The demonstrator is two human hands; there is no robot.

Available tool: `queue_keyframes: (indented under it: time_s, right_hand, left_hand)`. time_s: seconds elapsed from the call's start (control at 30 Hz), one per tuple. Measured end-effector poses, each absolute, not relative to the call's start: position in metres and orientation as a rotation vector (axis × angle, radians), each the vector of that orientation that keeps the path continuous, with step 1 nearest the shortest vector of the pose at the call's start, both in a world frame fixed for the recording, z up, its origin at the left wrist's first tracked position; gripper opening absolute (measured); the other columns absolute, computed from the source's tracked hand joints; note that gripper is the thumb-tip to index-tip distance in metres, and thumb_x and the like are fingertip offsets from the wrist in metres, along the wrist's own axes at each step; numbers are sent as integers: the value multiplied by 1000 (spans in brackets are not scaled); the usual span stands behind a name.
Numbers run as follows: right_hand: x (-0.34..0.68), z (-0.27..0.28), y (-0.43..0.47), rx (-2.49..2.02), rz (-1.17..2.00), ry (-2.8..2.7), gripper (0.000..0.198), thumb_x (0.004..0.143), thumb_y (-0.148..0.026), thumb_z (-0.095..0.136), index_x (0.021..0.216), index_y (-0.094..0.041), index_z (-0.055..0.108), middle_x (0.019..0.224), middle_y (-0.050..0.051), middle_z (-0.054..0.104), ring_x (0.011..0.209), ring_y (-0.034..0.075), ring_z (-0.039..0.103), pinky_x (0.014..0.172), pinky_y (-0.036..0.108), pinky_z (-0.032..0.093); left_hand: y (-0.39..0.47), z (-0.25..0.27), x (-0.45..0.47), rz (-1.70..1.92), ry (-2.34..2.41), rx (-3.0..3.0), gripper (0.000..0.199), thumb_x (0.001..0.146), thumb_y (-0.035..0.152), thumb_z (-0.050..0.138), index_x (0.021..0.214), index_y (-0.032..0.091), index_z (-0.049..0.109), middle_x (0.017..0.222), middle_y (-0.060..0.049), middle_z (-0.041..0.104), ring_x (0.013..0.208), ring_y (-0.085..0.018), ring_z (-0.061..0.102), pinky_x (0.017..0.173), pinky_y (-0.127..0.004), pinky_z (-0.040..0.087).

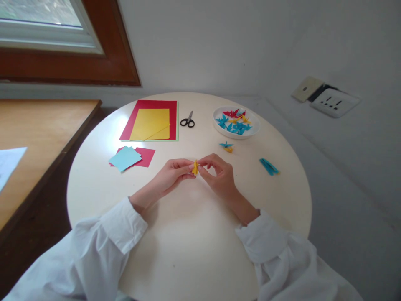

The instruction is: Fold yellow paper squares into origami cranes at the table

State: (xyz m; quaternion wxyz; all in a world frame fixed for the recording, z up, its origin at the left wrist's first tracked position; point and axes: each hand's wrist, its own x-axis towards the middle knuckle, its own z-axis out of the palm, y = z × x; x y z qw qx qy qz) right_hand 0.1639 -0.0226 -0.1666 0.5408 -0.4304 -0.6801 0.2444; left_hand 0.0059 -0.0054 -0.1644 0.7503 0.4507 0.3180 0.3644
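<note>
Over the middle of the round table, a small piece of folded yellow paper point(195, 167) is pinched between both hands. My left hand point(177, 171) grips it from the left, thumb on the near side. From the right, my right hand point(219, 173) holds its other edge between thumb and forefinger. Its exact folded form is too small to make out. Just beyond my right hand lie a blue paper crane point(226, 145) and a yellow folded piece point(229, 149). Farther back, a white dish point(233, 135) holds several blue, red and yellow paper cranes point(239, 127).
Black-handled scissors point(187, 121) lie at the table's back, beside stacked red point(131, 121) and yellow sheets point(152, 121). Light blue point(125, 159) and red squares point(148, 157) sit at left. Blue folded strips point(268, 166) lie at right. A wooden table point(44, 121) stands left; walls border the back and right.
</note>
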Motion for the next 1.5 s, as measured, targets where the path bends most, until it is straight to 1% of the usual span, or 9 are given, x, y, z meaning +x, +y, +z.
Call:
queue_keyframes:
  time_s: [0.27, 0.4, 0.5, 0.63, 1.0, 1.1, 1.2, 1.3, 1.5]
  right_hand:
    - [166, -166, -19, -1061, 701, -1598, 2, 69, -19, 59, 70, -20, 61, 67, 0, 63, 62, 13, 55, 59, 28, 43]
    - [167, -169, -17, -1061, 941, -1483, 3, 66, -21, 62, 68, -19, 61, 64, -1, 62, 59, 12, 56, 60, 28, 45]
    - [168, -171, -15, -1000, 1134, -1375, 7, 65, -24, 64, 68, -19, 61, 66, -1, 64, 62, 12, 59, 62, 28, 48]
    - [168, -171, -14, -942, 1264, -1297, 6, 63, -21, 65, 67, -19, 61, 65, -2, 63, 63, 12, 58, 64, 28, 49]
    - [170, -170, -14, -978, 1194, -1360, 15, 64, -31, 69, 68, -19, 61, 67, -1, 64, 64, 12, 59, 64, 27, 50]
    - [170, -171, -14, -991, 1161, -1397, 18, 66, -35, 69, 69, -19, 61, 67, -1, 64, 65, 12, 59, 64, 28, 51]
    - [169, -171, -15, -977, 1124, -1436, 20, 68, -38, 68, 71, -19, 60, 69, 0, 63, 66, 12, 59, 64, 28, 51]
    - [168, -172, -15, -953, 1118, -1458, 23, 70, -40, 67, 73, -19, 57, 69, 0, 62, 65, 12, 59, 64, 28, 51]
    - [167, -174, -15, -974, 1024, -1522, 22, 74, -40, 64, 73, -20, 54, 67, -1, 58, 63, 12, 57, 60, 26, 47]
  left_hand:
    - [-6, -161, 8, 816, 763, 1030, 16, 69, 29, 71, 67, 14, 70, 71, -4, 63, 72, -13, 54, 74, -28, 44]
    - [-5, -162, 7, 799, 744, 1004, 16, 69, 28, 71, 69, 13, 70, 71, -4, 62, 70, -11, 53, 73, -26, 44]
    - [-6, -162, 5, 767, 713, 969, 15, 71, 27, 70, 71, 12, 69, 71, -3, 60, 70, -10, 53, 72, -24, 44]
    - [-6, -162, 4, 745, 647, 934, 12, 74, 26, 67, 76, 13, 69, 74, -2, 59, 73, -10, 54, 72, -21, 45]
    - [-3, -165, 4, 755, 660, 921, 13, 73, 26, 68, 72, 13, 68, 74, -2, 61, 73, -10, 56, 73, -23, 47]
    - [-4, -164, 4, 745, 634, 889, 12, 74, 24, 68, 74, 12, 67, 76, -3, 62, 73, -10, 58, 74, -24, 48]
    - [-5, -163, 4, 723, 581, 834, 8, 75, 20, 66, 77, 12, 66, 74, -2, 61, 70, -9, 59, 73, -23, 49]
    - [-6, -164, 4, 696, 544, 790, 7, 77, 16, 64, 80, 10, 66, 72, -3, 62, 68, -10, 61, 73, -24, 51]
    - [-5, -167, 5, 678, 557, 740, 9, 75, 13, 63, 82, 8, 64, 72, -6, 64, 66, -13, 64, 74, -31, 54]
